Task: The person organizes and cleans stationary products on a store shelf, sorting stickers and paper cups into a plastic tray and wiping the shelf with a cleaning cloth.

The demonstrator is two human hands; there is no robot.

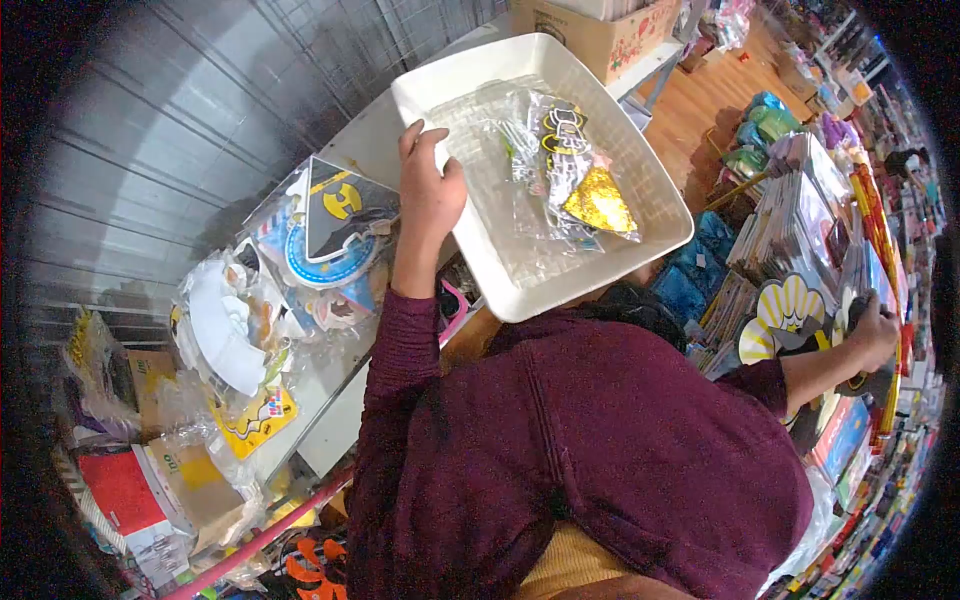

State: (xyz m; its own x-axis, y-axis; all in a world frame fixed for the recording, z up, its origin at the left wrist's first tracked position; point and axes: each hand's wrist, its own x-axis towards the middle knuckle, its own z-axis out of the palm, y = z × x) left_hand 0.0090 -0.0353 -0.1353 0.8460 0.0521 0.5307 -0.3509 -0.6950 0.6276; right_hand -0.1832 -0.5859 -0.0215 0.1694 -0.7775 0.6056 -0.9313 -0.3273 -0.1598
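Note:
My left hand (432, 190) grips the left rim of a white plastic basket (670, 215), with its thumb and fingers at the edge. Inside the basket lie several clear plastic packets, among them a gold glitter piece (600, 203) and a black-and-gold cutout (563, 135). Stretched out to the far right, my right hand (878, 335) has its fingers closed on black-and-yellow card cutouts (815, 338). A scalloped cream-and-yellow cutout (780, 312) shows just left of that hand. The cutouts' far side is partly hidden.
On the white shelf (330, 400) at left lie packaged cutouts (225, 325) and a blue round-edged piece (335, 262). A cardboard box (615, 40) stands behind the basket. Stacked packets (780, 220) and blue bags (700, 265) fill the right side. Wooden flooring (700, 120) shows beyond.

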